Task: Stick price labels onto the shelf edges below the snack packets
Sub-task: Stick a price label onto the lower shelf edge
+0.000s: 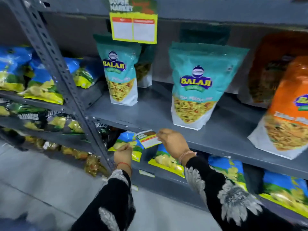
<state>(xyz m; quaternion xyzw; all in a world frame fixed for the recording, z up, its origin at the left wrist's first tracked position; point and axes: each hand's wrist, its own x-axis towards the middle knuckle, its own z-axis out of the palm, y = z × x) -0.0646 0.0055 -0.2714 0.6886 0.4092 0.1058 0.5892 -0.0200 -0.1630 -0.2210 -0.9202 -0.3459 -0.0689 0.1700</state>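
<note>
You stood before a grey metal rack [55,64] whose middle shelf [150,112] carried two teal snack pouches, the nearer one [198,87] standing upright toward the shelf's front and the smaller one [120,70] further back to its left, with an orange pouch [290,110] leaning at the far right. A large yellow-bordered price card [134,27] hung from the shelf above. Below the middle shelf lay blue and yellow chip packets [166,161].

The shelf edge [216,148] ran as a long band from upper left to lower right, passing just behind your hands. Your right hand [173,143] was closed in a pinch on the right end of the price label [148,139], which sat at the shelf edge, tilted with its long axis roughly along the edge but dipping at the right. Whether its back already touched the metal, I could not tell. Your left hand [123,154] hung lower and to the left, fingers curled together; blur hid whether it held anything.

The label lay directly left of your right hand, so that hand was the nearer one, and I judged the coming move turned on levelling the label's long axis with the edge before pressing it flat, under the nearer teal pouch or the gap beside it.
</note>
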